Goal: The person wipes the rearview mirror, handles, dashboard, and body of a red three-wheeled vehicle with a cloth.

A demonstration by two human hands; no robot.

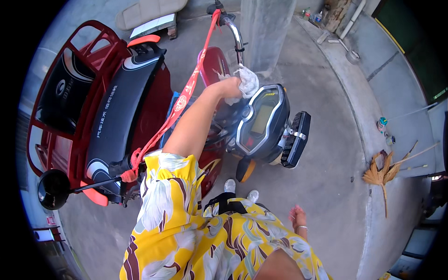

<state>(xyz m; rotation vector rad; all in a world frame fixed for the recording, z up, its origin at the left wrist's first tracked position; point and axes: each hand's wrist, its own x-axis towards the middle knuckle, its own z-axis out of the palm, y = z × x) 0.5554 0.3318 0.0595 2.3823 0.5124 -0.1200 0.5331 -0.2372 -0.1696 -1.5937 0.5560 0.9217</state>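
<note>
My left hand grips a crumpled white cloth beside the upper edge of the instrument panel of a red electric tricycle. The bare left forearm passes under a red printed ribbon, which stretches between the two handlebar ends. Just beyond the cloth curves the chrome handlebar. Low on the right, my right hand hangs away from the vehicle, its fingers curled in with nothing in them. A bracelet circles that wrist.
A black headlight juts from the tricycle's front, and a round mirror sticks out lower left. Behind the handlebar rises a grey pillar. Dry leaves and small cans lie along the right-hand ledge. The dark seat stands left.
</note>
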